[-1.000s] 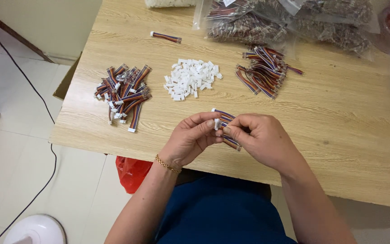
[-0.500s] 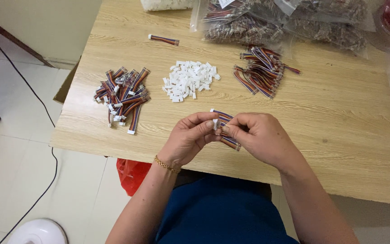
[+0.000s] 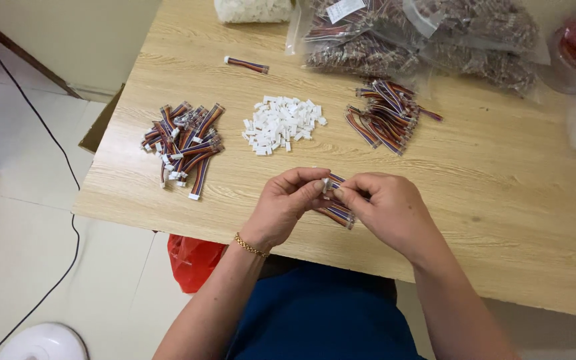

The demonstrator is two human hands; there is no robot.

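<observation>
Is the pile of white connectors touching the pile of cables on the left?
Apart. The head view shows a strip of bare table between the white connector pile and the left cable pile.

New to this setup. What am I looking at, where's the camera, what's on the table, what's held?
No machine here: a person works with bare hands, filmed by a camera on their head looking down. The left hand and right hand meet over a short multicoloured ribbon cable, pinching its white end. On the wooden table lie a pile of cables with white connectors, a heap of small white plastic connectors, a pile of bare-ended cables, one stray cable and clear bags of parts.
</observation>
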